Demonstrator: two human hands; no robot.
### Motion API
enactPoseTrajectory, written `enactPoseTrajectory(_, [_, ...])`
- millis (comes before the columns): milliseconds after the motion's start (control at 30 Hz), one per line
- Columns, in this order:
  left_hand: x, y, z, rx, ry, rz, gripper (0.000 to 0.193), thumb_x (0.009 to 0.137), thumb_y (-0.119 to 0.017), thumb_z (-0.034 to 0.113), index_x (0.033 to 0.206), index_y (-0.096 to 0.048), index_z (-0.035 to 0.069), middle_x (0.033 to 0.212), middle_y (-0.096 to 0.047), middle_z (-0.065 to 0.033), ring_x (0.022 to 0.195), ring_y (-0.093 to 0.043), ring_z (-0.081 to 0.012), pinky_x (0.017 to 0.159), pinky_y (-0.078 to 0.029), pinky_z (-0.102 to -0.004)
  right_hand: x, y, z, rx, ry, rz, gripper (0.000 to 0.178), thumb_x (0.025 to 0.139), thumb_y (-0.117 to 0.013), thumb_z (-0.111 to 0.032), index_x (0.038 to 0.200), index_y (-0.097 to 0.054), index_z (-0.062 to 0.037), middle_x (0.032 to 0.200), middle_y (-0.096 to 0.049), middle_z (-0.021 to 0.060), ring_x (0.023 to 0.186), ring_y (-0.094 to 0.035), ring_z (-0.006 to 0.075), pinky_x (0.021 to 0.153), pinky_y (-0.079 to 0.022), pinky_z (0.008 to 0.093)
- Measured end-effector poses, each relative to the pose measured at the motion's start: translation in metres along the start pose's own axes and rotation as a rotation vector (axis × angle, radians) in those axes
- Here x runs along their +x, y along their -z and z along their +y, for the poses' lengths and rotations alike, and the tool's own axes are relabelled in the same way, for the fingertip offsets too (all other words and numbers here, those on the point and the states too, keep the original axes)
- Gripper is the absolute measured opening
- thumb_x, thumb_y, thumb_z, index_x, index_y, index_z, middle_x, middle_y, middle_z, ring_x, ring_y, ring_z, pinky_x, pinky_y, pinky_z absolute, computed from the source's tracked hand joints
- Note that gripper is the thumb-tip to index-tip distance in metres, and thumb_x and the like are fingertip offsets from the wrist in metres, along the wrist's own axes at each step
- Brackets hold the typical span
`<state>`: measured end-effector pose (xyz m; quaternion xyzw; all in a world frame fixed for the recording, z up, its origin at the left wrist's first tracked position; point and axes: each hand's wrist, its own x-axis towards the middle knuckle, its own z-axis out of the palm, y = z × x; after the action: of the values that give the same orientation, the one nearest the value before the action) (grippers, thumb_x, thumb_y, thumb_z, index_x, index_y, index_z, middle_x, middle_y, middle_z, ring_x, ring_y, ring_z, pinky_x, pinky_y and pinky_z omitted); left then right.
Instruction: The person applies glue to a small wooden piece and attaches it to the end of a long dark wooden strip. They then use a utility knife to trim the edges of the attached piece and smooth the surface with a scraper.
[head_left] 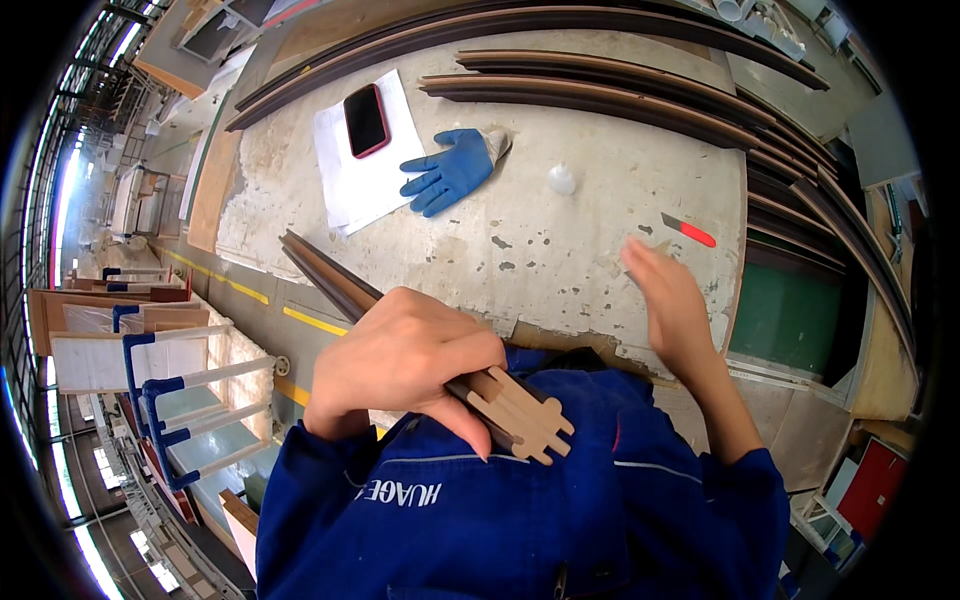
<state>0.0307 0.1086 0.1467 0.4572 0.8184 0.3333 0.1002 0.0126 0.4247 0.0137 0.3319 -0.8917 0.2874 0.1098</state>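
Note:
My left hand (405, 355) is wrapped round a dark brown wooden moulding (518, 415) close to its near end. The pale, notched end face of the moulding points toward my blue jacket, while its other end slants up to the left past the table's edge. Over the right part of the worktable (470, 265), my right hand (675, 300) is raised with nothing in it. Its fingers are stretched out and slightly blurred. Just beyond those fingertips lies a utility knife (692, 231) with a red handle and a dark tip, apart from the hand.
A blue work glove (448, 172) and a phone (366, 120) on white paper (338, 190) lie at the back left. A small translucent object (562, 179) sits mid-table. Several long dark mouldings (600, 96) line the far and right sides. A blue-and-white tubular rack (190, 400) stands left.

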Motion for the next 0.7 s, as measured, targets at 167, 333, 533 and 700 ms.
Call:
enactPoseTrajectory(167, [0.0, -0.001, 0.004, 0.03, 0.065, 0.069, 0.06, 0.062, -0.075, 0.061, 0.086, -0.056, 0.009, 0.067, -0.053, -0.0031, 0.06, -0.058, -0.0266, 0.051, -0.044, -0.036, 0.029, 0.061, -0.076, 0.2, 0.59, 0.011, 0.038, 0.091, -0.064, -0.026, 0.128, -0.06, -0.0274, 0.137, -0.058, -0.0019, 0.126, -0.055, 0.0207, 0.104, -0.043, 0.0354])
enactPoseTrajectory(333, [-0.002, -0.001, 0.006, 0.053, 0.055, 0.099, 0.06, 0.062, -0.075, 0.061, 0.086, -0.057, 0.009, 0.067, -0.053, -0.0028, 0.06, -0.058, -0.0261, 0.051, -0.044, -0.0355, 0.037, 0.065, -0.085, -0.082, 0.391, -0.136, 0.041, 0.09, -0.064, -0.03, 0.13, -0.058, -0.0357, 0.142, -0.053, -0.0019, 0.131, -0.046, 0.0189, 0.106, -0.038, 0.0393])
enactPoseTrajectory(533, [-0.003, -0.003, 0.005, 0.059, 0.039, 0.118, 0.061, 0.062, -0.076, 0.061, 0.087, -0.059, 0.008, 0.068, -0.055, -0.0027, 0.061, -0.06, -0.0256, 0.051, -0.045, -0.0349, 0.034, 0.059, -0.094, 0.086, 0.519, 0.031, 0.035, 0.084, -0.069, -0.028, 0.119, -0.066, -0.0332, 0.14, -0.055, 0.005, 0.131, -0.045, 0.0279, 0.106, -0.037, 0.0457])
enactPoseTrajectory(700, [-0.006, -0.006, 0.006, 0.065, 0.043, 0.157, 0.062, 0.059, -0.076, 0.06, 0.087, -0.06, 0.007, 0.069, -0.057, -0.0031, 0.061, -0.061, -0.0256, 0.051, -0.047, -0.0346, 0.046, 0.064, -0.072, -0.217, 0.227, -0.019, 0.03, 0.081, -0.073, -0.022, 0.11, -0.071, -0.0301, 0.135, -0.058, 0.0059, 0.126, -0.05, 0.0292, 0.102, -0.038, 0.0499])
